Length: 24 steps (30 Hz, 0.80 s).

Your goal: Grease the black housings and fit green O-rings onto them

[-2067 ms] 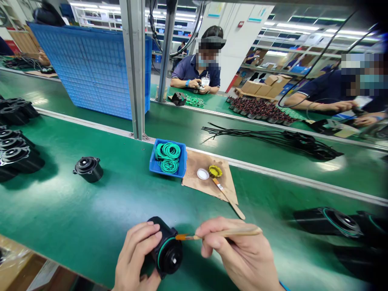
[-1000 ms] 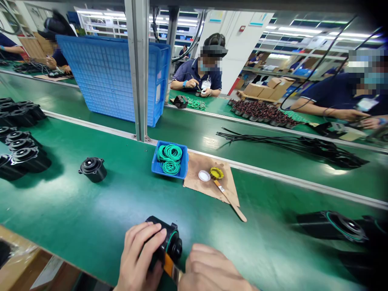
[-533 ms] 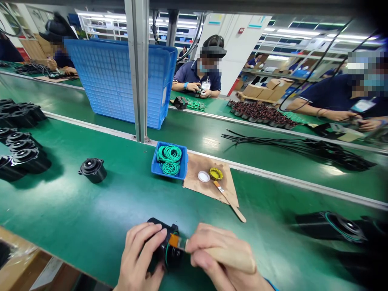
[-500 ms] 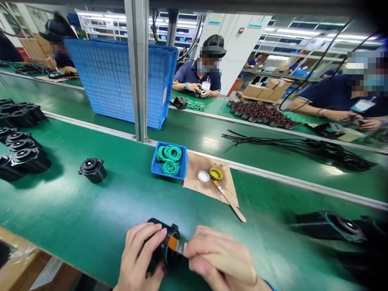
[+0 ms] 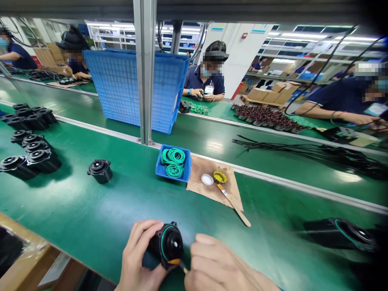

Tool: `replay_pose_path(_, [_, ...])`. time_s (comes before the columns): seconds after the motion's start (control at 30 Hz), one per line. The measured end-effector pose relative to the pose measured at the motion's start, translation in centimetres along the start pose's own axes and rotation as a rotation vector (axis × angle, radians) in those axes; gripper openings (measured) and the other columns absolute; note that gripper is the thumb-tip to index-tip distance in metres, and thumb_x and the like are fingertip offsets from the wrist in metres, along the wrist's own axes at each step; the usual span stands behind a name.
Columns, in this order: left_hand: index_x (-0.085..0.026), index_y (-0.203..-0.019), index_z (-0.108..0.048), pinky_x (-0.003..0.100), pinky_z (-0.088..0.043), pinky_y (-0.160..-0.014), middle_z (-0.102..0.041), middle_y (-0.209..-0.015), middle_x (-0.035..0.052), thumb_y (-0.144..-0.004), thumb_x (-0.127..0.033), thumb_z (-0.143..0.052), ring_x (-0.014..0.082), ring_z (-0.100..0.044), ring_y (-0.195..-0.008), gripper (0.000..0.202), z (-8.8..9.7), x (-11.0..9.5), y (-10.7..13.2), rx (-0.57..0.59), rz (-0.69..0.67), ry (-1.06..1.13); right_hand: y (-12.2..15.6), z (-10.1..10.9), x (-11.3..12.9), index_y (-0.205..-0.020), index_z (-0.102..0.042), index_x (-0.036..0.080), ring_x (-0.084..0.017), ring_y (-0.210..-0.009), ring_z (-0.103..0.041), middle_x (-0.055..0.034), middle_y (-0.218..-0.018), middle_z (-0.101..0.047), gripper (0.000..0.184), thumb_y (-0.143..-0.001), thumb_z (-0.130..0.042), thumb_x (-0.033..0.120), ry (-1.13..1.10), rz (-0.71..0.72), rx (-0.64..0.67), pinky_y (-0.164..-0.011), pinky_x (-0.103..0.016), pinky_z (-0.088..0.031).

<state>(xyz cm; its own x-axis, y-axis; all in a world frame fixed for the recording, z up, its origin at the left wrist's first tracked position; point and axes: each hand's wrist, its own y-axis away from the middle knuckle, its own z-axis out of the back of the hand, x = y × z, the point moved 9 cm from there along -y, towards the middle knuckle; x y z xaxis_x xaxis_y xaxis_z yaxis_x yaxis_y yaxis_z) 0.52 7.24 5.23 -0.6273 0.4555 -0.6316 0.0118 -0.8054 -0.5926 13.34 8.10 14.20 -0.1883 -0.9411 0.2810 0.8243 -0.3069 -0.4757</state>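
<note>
My left hand [image 5: 140, 255] is wrapped round a black cylindrical housing [image 5: 172, 241] lying tilted near the front edge of the bench, its round end turned towards the right. A green rubber ring [image 5: 163, 245] sits around that end. In my right hand [image 5: 216, 262] is a small brush [image 5: 183, 266], its orange bristles touching the lower rim of the housing by the ring. Most of the brush handle is hidden in my fist. Beyond my hands, a blue bin [image 5: 188, 171] holds several loose green rings [image 5: 174, 161].
A cardboard sheet [image 5: 200, 190] carries a white lid [image 5: 207, 179], a yellow open cap [image 5: 220, 177] and a second brush [image 5: 235, 206]. Another black housing [image 5: 101, 171] stands at left, with several grouped further left [image 5: 39, 155]. A ringed housing [image 5: 339, 234] lies right. A metal post [image 5: 146, 81] rises behind the bin.
The brush has moved from the upper part of the housing's rim down to its lower edge. My left hand has turned the housing so its round end shows more.
</note>
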Motion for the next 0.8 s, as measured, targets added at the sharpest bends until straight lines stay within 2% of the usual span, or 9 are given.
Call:
replay_pose_path(0.1, [-0.022,-0.125,-0.061,0.035,-0.062,-0.088,-0.071,-0.114,0.0089,-0.074,-0.034,-0.086,0.0253,-0.072,-0.103,0.058,-0.1,0.9,0.2,0.012,0.075,0.058,-0.1,1.4,-0.8,-0.073,-0.060,0.019,-0.015,-0.054,-0.049,-0.0008,-0.056,-0.054,0.056,-0.111,-0.020,0.030,-0.045,-0.046,-0.036,-0.060,-0.031,-0.044])
replay_pose_path(0.17, [-0.025,-0.129,-0.060,0.036,-0.062,-0.091,-0.073,-0.116,0.0084,-0.074,-0.038,-0.086,0.0265,-0.073,-0.105,0.063,-0.5,1.5,0.4,0.048,0.136,0.138,0.2,3.1,-2.0,-0.082,-0.063,0.020,-0.016,-0.056,-0.054,-0.0020,-0.060,-0.058,0.050,-0.110,-0.026,0.040,-0.189,-0.129,-0.140,-0.060,-0.031,-0.046])
replay_pose_path(0.3, [-0.025,-0.152,-0.037,0.037,-0.060,-0.096,-0.072,-0.127,0.0135,-0.087,-0.047,-0.072,0.0287,-0.071,-0.115,0.078,-1.8,1.8,0.8,0.195,0.164,0.319,1.5,5.4,-4.7,-0.109,-0.064,0.026,-0.017,-0.071,-0.067,-0.0027,-0.079,-0.071,0.030,-0.109,-0.037,0.039,-0.420,-0.268,-0.349,-0.068,-0.028,-0.053])
replay_pose_path(0.43, [-0.019,-0.161,-0.012,0.047,-0.053,-0.104,-0.052,-0.149,0.0232,-0.098,-0.042,-0.054,0.0329,-0.054,-0.136,0.079,-2.7,1.1,1.2,0.293,0.071,0.309,1.7,3.5,-6.9,-0.097,-0.061,0.024,-0.018,-0.094,-0.070,-0.0050,-0.101,-0.075,0.029,-0.109,-0.038,0.038,-0.499,-0.418,-0.205,-0.083,-0.028,-0.055])
replay_pose_path(0.5, [-0.017,-0.161,-0.010,0.052,-0.054,-0.102,-0.048,-0.151,0.0269,-0.087,-0.043,-0.070,0.0383,-0.054,-0.135,0.099,-2.8,1.5,1.3,0.265,0.090,0.240,1.5,2.0,-7.4,-0.094,-0.058,0.023,-0.020,-0.109,-0.067,-0.0077,-0.114,-0.073,0.027,-0.106,-0.046,0.043,-0.553,-0.455,-0.090,-0.094,-0.033,-0.052])
replay_pose_path(0.53, [-0.017,-0.161,-0.012,0.053,-0.056,-0.099,-0.052,-0.147,0.0270,-0.078,-0.042,-0.080,0.0396,-0.059,-0.130,0.110,-2.7,1.9,1.3,0.232,0.122,0.201,1.4,1.3,-7.4,-0.094,-0.057,0.022,-0.022,-0.115,-0.065,-0.0090,-0.119,-0.071,0.027,-0.102,-0.053,0.048,-0.580,-0.449,-0.046,-0.099,-0.036,-0.049])
replay_pose_path(0.6, [-0.019,-0.158,-0.020,0.049,-0.061,-0.091,-0.066,-0.127,0.0194,-0.067,-0.032,-0.087,0.0347,-0.071,-0.110,0.114,-2.5,2.6,1.2,0.165,0.190,0.156,1.0,0.2,-7.1,-0.093,-0.058,0.022,-0.024,-0.120,-0.062,-0.0105,-0.125,-0.069,0.034,-0.090,-0.069,0.054,-0.626,-0.407,0.001,-0.104,-0.038,-0.045])
replay_pose_path(0.67, [-0.022,-0.155,-0.024,0.043,-0.062,-0.088,-0.070,-0.113,0.0102,-0.070,-0.022,-0.080,0.0265,-0.074,-0.097,0.102,-2.7,2.7,1.1,0.145,0.230,0.170,0.9,-0.5,-7.2,-0.091,-0.058,0.022,-0.023,-0.116,-0.063,-0.0102,-0.124,-0.068,0.037,-0.085,-0.074,0.054,-0.656,-0.388,-0.002,-0.103,-0.037,-0.045])
replay_pose_path(0.8, [-0.022,-0.157,-0.018,0.039,-0.061,-0.092,-0.071,-0.118,0.0097,-0.075,-0.021,-0.067,0.0256,-0.074,-0.104,0.096,-3.2,2.3,1.1,0.173,0.195,0.257,1.0,-1.6,-7.7,-0.099,-0.060,0.022,-0.022,-0.114,-0.064,-0.0090,-0.120,-0.068,0.043,-0.081,-0.076,0.058,-0.689,-0.391,-0.032,-0.102,-0.034,-0.044])
